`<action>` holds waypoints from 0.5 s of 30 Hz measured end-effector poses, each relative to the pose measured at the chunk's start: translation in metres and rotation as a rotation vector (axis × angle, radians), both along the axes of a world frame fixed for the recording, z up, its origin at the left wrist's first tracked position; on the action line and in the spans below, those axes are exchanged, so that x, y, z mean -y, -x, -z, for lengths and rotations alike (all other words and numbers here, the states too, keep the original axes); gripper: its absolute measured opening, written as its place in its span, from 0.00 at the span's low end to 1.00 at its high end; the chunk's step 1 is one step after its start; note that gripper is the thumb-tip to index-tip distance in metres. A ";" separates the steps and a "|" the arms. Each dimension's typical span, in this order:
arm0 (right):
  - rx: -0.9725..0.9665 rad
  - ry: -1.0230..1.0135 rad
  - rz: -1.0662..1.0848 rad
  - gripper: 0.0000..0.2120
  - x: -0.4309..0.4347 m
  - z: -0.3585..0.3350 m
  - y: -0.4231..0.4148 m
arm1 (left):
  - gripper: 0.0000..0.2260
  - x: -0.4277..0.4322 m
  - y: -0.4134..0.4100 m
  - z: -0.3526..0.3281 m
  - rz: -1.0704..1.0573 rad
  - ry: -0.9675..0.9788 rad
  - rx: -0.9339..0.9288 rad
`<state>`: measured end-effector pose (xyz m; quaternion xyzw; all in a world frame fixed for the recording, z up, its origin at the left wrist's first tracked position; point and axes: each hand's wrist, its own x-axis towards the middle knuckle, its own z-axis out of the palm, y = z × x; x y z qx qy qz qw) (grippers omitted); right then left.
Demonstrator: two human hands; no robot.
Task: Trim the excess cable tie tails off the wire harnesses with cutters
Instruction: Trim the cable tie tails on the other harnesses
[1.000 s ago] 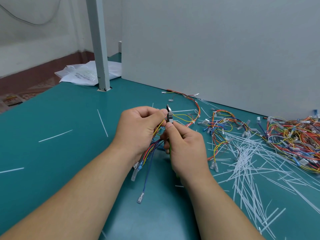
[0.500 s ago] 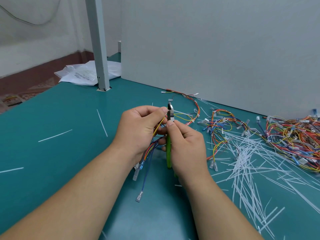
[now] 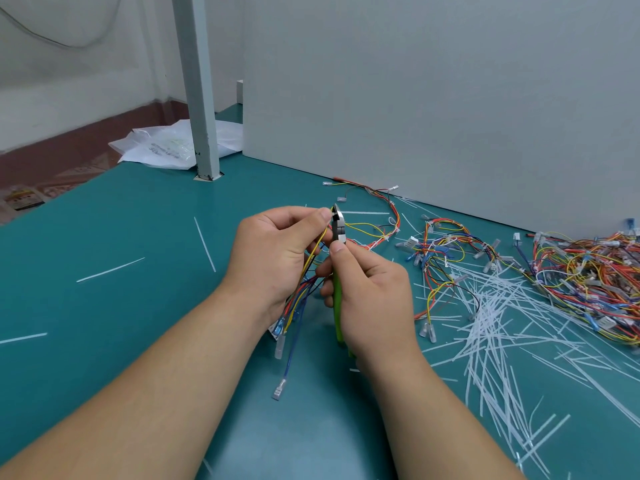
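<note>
L hand (image 3: 273, 252), R hand (image 3: 375, 299) bare; forearms (image 3: 156, 393) bare; nails (image 3: 336, 246) short

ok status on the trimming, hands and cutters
Left hand grips the wire harness. Right hand holds the cutters, head up beside the left hand. Cut tie tails lie to the right, none in the way.

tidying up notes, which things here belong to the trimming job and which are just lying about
Job: harness in the left hand, cutters in the right hand, harness pile at right.
Lying about: cut tie tails, plastic bags, post.
</note>
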<state>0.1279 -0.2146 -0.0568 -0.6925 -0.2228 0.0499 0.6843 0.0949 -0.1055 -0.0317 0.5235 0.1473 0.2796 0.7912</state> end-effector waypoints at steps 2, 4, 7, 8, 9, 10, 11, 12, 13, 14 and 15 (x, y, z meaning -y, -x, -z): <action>0.005 0.007 -0.003 0.14 0.000 0.000 0.000 | 0.11 0.000 0.000 0.001 0.004 0.001 -0.001; 0.018 0.011 -0.006 0.15 -0.001 0.000 0.000 | 0.11 0.000 -0.001 0.001 0.014 0.012 0.000; 0.034 0.007 -0.006 0.15 -0.002 0.000 0.002 | 0.11 0.000 -0.001 0.002 0.016 0.009 -0.004; 0.038 0.011 -0.005 0.15 -0.002 0.000 0.002 | 0.10 0.000 -0.001 0.002 0.012 0.003 -0.007; 0.045 0.017 -0.002 0.15 -0.002 -0.001 0.002 | 0.10 -0.001 -0.002 0.003 0.006 -0.007 -0.012; 0.055 0.023 0.000 0.16 -0.001 -0.002 0.002 | 0.10 -0.001 -0.002 0.003 -0.001 -0.016 -0.015; 0.068 0.029 -0.003 0.18 -0.001 -0.002 0.001 | 0.10 -0.002 -0.002 0.002 -0.008 -0.024 -0.016; 0.078 0.030 -0.004 0.20 -0.001 -0.003 -0.001 | 0.11 -0.002 -0.002 0.002 -0.013 -0.031 -0.015; 0.078 0.023 -0.002 0.20 -0.001 -0.003 -0.001 | 0.11 -0.002 -0.001 0.002 -0.013 -0.035 -0.013; 0.065 0.012 0.002 0.19 -0.002 -0.003 -0.002 | 0.11 -0.001 -0.001 0.003 -0.007 -0.030 -0.009; 0.042 0.006 0.010 0.18 -0.002 -0.003 -0.002 | 0.11 0.000 -0.001 0.003 0.003 -0.019 -0.003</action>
